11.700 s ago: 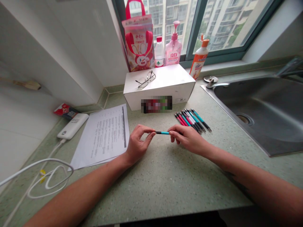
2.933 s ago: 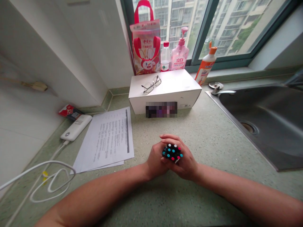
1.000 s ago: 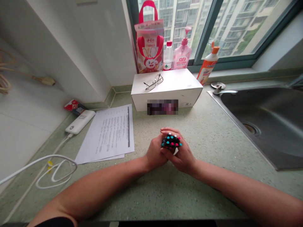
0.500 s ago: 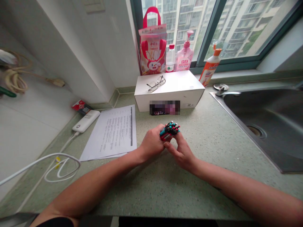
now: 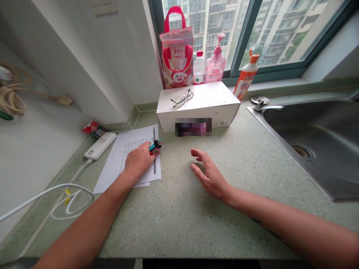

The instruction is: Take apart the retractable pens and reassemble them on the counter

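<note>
My left hand (image 5: 138, 161) grips a bundle of pens (image 5: 155, 146) with red, teal and black barrels, their ends poking out past my fingers. It is over the right edge of a printed sheet of paper (image 5: 123, 158) on the green speckled countertop (image 5: 185, 209). My right hand (image 5: 209, 173) hovers just above the counter to the right, fingers spread, holding nothing. A white box (image 5: 198, 104) with a pair of glasses (image 5: 182, 98) on its lid stands behind both hands.
A power bank (image 5: 100, 145) with a white cable (image 5: 53, 194) and a red packet (image 5: 93, 129) lie at the left. A steel sink (image 5: 316, 138) fills the right. A pink bag (image 5: 176, 52), a water bottle (image 5: 199, 67), a pump bottle (image 5: 214, 65) and an orange-capped bottle (image 5: 246, 76) line the window.
Both hands held the pen bundle upright at the centre. Now my left hand alone has carried it left onto the paper, and my right hand has let go and opened.
</note>
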The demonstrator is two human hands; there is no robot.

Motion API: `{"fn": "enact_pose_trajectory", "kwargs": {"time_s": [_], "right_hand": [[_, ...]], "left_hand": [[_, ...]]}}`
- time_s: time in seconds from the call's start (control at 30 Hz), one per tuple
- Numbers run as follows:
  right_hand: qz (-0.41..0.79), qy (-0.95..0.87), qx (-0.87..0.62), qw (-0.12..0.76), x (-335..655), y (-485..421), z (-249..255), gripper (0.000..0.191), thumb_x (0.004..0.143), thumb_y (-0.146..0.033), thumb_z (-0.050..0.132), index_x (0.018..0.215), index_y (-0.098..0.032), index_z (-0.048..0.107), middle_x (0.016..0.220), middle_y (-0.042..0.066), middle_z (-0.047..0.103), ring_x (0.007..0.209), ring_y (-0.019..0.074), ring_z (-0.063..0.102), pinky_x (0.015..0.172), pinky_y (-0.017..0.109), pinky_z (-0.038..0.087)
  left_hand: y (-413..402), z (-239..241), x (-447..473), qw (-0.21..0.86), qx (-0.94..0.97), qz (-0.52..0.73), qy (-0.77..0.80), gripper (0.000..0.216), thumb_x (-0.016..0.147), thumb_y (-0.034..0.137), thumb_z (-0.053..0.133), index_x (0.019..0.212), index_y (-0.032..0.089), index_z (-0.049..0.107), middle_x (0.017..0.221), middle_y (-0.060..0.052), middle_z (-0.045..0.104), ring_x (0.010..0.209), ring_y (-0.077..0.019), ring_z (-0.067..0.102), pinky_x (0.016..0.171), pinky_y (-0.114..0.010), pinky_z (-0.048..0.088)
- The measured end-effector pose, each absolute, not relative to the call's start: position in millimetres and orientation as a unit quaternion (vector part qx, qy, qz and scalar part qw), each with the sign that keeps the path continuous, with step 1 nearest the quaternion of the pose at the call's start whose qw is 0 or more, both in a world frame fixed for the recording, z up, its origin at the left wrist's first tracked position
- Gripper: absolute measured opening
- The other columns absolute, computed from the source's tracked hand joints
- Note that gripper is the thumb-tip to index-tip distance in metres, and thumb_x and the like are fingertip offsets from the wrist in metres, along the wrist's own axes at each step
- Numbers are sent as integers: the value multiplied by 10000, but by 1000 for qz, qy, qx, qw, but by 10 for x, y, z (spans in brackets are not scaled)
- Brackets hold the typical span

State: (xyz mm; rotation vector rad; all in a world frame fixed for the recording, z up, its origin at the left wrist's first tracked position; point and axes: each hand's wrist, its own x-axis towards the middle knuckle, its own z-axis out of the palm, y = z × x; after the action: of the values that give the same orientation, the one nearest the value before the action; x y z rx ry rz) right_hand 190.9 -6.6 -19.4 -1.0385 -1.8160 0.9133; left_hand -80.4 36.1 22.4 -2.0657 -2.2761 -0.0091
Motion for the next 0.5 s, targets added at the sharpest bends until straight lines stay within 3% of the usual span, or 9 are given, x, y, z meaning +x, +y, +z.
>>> {"fn": "enact_pose_trajectory", "kwargs": {"time_s": [0.23,0.5], "right_hand": [[368,-722,-413,415,1913,-63,-208,438,992,-350,493,1417,-288,407,1400,111,507,1266,257,526,1099,521,441],[364,-728,-413,410,1913,-78,-179,430,991,-332,488,1410,-280,409,1401,114,507,1275,254,518,1100,522,440]], "left_hand": [[391,197,-820,78,-677,6,-732,536,905,659,539,1078,160,627,1006,-134,694,907,-315,666,674,-350,468],[345,175,-763,123,-711,-8,-693,605,888,626,598,1220,121,600,1081,-158,648,993,-321,605,824,-389,467]]}}
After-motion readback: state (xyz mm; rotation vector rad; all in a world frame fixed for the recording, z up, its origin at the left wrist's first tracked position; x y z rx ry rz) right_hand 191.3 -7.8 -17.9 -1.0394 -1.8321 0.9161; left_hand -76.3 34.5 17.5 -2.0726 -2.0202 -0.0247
